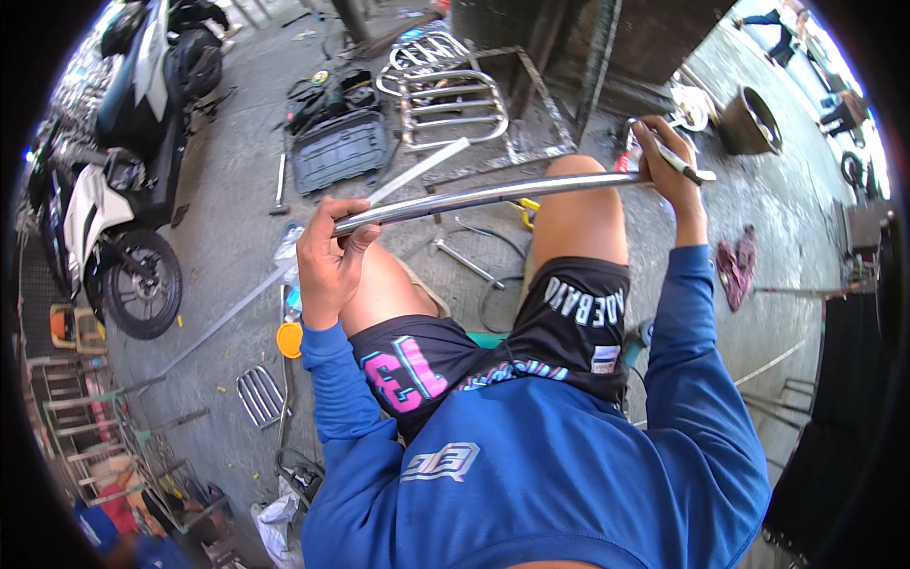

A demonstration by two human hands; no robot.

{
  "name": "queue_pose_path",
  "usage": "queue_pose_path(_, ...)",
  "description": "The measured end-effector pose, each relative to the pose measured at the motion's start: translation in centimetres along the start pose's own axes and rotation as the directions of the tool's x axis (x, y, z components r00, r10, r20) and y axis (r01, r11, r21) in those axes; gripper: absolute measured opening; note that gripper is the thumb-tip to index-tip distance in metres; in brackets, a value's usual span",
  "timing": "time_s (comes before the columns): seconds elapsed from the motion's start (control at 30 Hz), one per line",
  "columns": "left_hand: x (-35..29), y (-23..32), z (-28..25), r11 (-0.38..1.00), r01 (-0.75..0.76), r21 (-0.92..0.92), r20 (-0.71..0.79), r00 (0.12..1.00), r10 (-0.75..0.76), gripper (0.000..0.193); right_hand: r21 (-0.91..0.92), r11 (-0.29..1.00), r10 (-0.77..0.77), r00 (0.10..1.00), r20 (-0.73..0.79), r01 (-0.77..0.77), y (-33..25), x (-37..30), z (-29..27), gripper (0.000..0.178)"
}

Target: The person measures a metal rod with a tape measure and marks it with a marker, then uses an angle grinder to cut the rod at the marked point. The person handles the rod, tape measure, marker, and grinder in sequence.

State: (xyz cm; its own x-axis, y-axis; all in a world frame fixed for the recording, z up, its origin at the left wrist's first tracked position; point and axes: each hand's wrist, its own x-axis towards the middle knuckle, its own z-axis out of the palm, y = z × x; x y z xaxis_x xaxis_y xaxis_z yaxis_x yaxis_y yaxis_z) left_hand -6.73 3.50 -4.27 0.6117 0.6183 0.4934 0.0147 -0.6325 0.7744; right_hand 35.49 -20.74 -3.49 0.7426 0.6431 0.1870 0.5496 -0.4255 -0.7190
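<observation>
A long, shiny metal tube [502, 192], slightly bowed, lies crosswise above my knees. My left hand [325, 266] grips its left end between thumb and fingers. At the tube's other end, my right hand [673, 175] is closed round it and also holds a pale, pen-like marker [681, 163] that points right. Part of the right hand's grip is hidden behind the tube. Below the tube, between my legs, a hammer [469, 264] rests on the floor near a dark cable [493, 308].
Welded chrome racks [455, 109] and an opened grey tool case [339, 152] lie ahead. A second hammer [280, 185] and a flat metal strip [227, 318] are on the left, near a parked motorcycle [133, 256]. A bucket [749, 123] stands at the far right, beyond a reddish cloth [737, 267].
</observation>
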Motion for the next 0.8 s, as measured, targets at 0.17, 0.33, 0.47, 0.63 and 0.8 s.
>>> queue_pose_path(0.17,-0.8,0.2,2.0,0.982,0.026,0.185,0.131,0.990,-0.050,0.034,0.128,0.978,-0.121,0.952,-0.280,0.162,-3.0,-2.2,2.2,0.031)
queue_pose_path(0.33,-0.7,0.0,1.7,0.971,-0.048,0.233,0.187,0.982,0.004,0.037,0.838,0.545,-0.221,0.963,0.156,-0.010,-11.2,-7.9,9.4,0.025)
queue_pose_path(0.47,-1.5,-0.1,0.9,0.966,0.025,0.257,0.216,0.973,-0.083,0.037,0.665,0.737,-0.319,0.930,0.180,0.124,-13.6,-8.5,12.3,0.023)
queue_pose_path(0.63,-2.6,-0.6,0.1,0.993,0.050,0.108,0.214,0.974,-0.073,0.038,0.584,0.779,-0.369,0.920,0.132,0.229,-13.8,-7.9,12.9,0.017)
queue_pose_path(0.8,-3.1,-1.4,-0.2,0.992,0.122,0.014,0.196,0.973,-0.122,0.037,0.523,0.818,-0.373,0.913,0.164,0.240,-14.0,-8.2,13.2,0.014)
